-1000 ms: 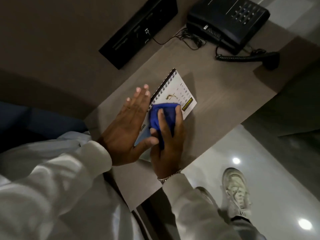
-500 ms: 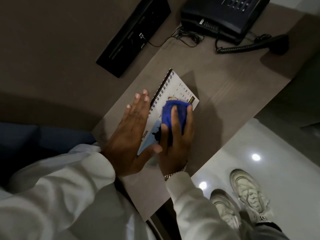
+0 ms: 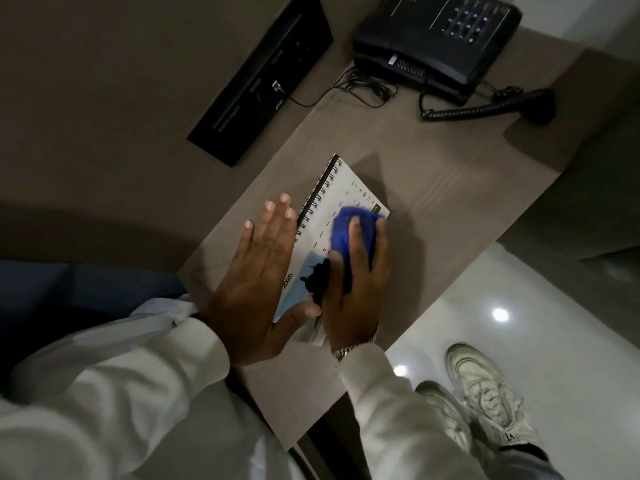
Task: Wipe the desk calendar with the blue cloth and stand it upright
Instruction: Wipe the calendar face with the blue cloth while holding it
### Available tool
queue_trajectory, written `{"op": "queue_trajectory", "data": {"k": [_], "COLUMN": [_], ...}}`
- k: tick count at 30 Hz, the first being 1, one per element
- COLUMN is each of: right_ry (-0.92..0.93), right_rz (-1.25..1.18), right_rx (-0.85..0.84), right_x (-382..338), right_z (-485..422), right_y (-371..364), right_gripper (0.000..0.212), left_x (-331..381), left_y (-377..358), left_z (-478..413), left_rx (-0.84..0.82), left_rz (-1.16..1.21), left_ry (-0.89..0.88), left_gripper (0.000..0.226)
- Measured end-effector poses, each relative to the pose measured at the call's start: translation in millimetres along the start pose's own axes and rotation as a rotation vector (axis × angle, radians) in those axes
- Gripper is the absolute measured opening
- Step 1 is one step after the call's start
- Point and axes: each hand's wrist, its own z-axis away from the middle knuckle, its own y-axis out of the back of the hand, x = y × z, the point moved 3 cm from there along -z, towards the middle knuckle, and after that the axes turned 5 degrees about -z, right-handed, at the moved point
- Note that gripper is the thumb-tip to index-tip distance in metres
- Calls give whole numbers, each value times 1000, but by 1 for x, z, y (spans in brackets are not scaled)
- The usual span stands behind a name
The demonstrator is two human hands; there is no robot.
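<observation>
Head view: left hand (image 3: 256,282), fingers spread, pins the desk calendar (image 3: 341,202) flat while right hand (image 3: 356,282) presses the blue cloth (image 3: 346,230) toward its 2 o'clock corner, risking sliding it across the bench (image 3: 450,188).

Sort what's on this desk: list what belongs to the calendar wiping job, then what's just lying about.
In the job: calendar, lying flat; blue cloth, pressed on it by the right hand; left hand, flat along the spiral edge.

Lying about: phone, its handset off the cradle, black panel.
</observation>
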Motion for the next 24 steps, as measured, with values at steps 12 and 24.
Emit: {"op": "queue_trajectory", "data": {"k": [12,24], "right_ry": [-15,10], "right_rz": [-16,-52], "right_rx": [11,-31], "right_x": [-10,-26], "right_z": [-18,-18], "right_y": [-2,4], "right_gripper": [47,47], "left_x": [-2,0], "left_y": [-4,2], "left_z": [-1,-2], "left_rx": [-8,-19], "left_rz": [-48,37], "left_ry": [4,-22], "left_gripper": [93,79]}}
